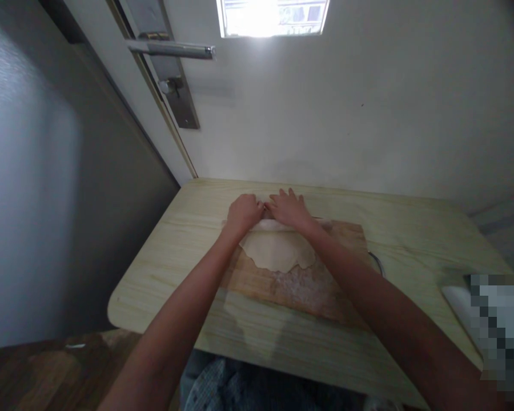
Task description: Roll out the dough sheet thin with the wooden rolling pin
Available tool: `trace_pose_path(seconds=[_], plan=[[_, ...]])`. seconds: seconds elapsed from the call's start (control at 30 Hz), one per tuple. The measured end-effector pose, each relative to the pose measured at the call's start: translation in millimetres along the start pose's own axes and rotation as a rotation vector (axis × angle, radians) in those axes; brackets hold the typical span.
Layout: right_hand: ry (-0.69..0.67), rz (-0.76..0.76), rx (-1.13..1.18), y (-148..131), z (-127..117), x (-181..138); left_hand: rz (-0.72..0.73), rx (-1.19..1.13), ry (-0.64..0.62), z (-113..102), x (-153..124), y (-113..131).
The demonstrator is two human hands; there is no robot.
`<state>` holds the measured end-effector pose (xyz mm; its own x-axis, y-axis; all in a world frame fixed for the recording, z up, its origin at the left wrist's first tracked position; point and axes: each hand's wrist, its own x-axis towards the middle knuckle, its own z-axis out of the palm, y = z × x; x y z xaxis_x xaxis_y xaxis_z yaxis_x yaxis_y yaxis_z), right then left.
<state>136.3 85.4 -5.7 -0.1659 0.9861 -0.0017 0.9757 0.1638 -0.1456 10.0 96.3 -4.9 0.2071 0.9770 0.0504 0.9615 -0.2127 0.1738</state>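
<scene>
Rolling pin [273,225], one: long axis left to right, near the far edge of the cutting board [252,283], by the heels of our hands. Dough sheet [278,251], one: from it toward the near edge. Left hand [245,211]: fingers curled, grasp we cannot tell. Right hand [289,208]: fingers spread, unclenched; equally near.

The left hand's [246,211] fingertips are tucked out of sight, so their grip cannot be told. Both hands partly hide the pale roll [274,226], which could be a pin or rolled dough; the sheet's [278,251] far edge is lost there too. The right forearm [368,285] covers part of the board [257,283] and runs out of frame, as does the left [192,302]. Coarse blocks mask an object [503,319] cut off at right. The grey surface [29,200] at left is blurred and cropped. The floor's white scrap [75,346] is too small to identify.
</scene>
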Motion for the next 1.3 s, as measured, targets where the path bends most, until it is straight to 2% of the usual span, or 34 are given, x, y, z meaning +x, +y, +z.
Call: trace_pose_path(seconds=[0.2,0.4,0.63,0.73,0.83,0.9,1.0,1.1,1.17,1.3], plan=[[0.069,-0.02,-0.036,-13,-7,-29,0.026,-0.007,0.007,-1,-20,3],[0.187,-0.073,-0.079,-26,-2,-68,0.089,0.038,0.182,0,-60,10],[0.279,-0.159,-0.058,-34,8,-111,0.109,0.098,0.279,10,-108,15],[0.281,-0.251,-0.067,-28,9,-118,0.143,0.098,0.294,11,-121,12],[0.234,-0.372,-0.107,-12,5,-116,0.215,0.087,0.259,9,-127,2],[0.194,-0.375,-0.143,2,-2,-110,0.243,0.083,0.219,5,-126,-7],[0.11,-0.226,-0.154,22,-11,-93,0.234,0.097,0.157,0,-117,-20],[0.021,-0.091,-0.124,36,-15,-72,0.164,0.128,0.122,-5,-101,-27],[-0.026,-0.066,-0.116,40,-15,-57,0.126,0.14,0.09,-5,-89,-28],[-0.115,-0.039,-0.116,43,-12,-33,0.152,0.15,-0.017,-3,-66,-32]])
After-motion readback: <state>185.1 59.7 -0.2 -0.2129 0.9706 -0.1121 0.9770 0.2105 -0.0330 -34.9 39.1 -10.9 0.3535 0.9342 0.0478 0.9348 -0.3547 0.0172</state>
